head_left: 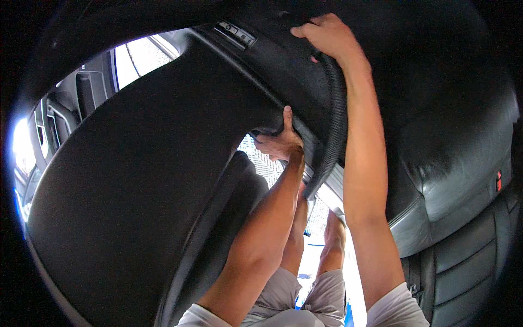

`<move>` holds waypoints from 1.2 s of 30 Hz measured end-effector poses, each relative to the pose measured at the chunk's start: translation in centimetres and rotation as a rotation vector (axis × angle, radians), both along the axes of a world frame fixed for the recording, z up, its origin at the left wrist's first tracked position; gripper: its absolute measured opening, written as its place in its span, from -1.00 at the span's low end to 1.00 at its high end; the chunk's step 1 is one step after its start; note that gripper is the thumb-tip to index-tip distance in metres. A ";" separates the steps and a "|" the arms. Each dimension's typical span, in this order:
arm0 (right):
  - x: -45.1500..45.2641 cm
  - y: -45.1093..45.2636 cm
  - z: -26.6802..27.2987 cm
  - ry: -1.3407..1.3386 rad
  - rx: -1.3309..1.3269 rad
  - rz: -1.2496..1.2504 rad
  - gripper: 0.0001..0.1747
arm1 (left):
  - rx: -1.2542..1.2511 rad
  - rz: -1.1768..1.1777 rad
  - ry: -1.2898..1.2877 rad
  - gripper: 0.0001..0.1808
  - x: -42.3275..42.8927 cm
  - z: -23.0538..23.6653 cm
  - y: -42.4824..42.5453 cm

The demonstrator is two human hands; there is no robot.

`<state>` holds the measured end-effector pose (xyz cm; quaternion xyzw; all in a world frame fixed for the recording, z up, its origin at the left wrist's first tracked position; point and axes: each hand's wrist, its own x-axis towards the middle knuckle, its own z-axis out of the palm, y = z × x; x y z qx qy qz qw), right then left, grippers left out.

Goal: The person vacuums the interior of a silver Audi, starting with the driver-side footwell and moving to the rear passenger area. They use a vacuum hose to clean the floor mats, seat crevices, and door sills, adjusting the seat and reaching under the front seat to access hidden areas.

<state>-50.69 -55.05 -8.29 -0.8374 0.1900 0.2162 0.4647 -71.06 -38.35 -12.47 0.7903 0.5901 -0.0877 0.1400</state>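
My left hand (pixel 282 141) rests with its thumb raised against the lower corner of a large black car seat back (pixel 147 151), its fingers spread around the edge. At the upper middle, my right hand (pixel 329 34) is closed on something dark, most likely the end of the ribbed black vacuum hose (pixel 336 110). What it grips is mostly hidden in shadow. The hose hangs down from there along my right forearm.
A black leather rear seat (pixel 453 196) with a red buckle (pixel 499 181) lies on the right. A panel of seat controls (pixel 236 34) sits near the top. A door panel (pixel 88 90) shows at the far left. My legs stand below, by the bright door opening.
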 end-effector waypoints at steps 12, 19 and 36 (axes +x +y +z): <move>-8.8 2.0 3.2 0.070 0.235 -0.073 -0.25 | 0.088 0.001 -0.010 0.44 -0.4 -0.9 -0.4; -14.1 4.5 -0.5 0.116 0.511 -0.299 -0.47 | 0.070 0.026 -0.001 0.41 -0.8 -0.9 -0.3; -14.7 7.0 1.6 -0.189 0.202 -0.265 -0.25 | 0.095 -0.001 -0.016 0.36 -1.1 -1.5 -0.2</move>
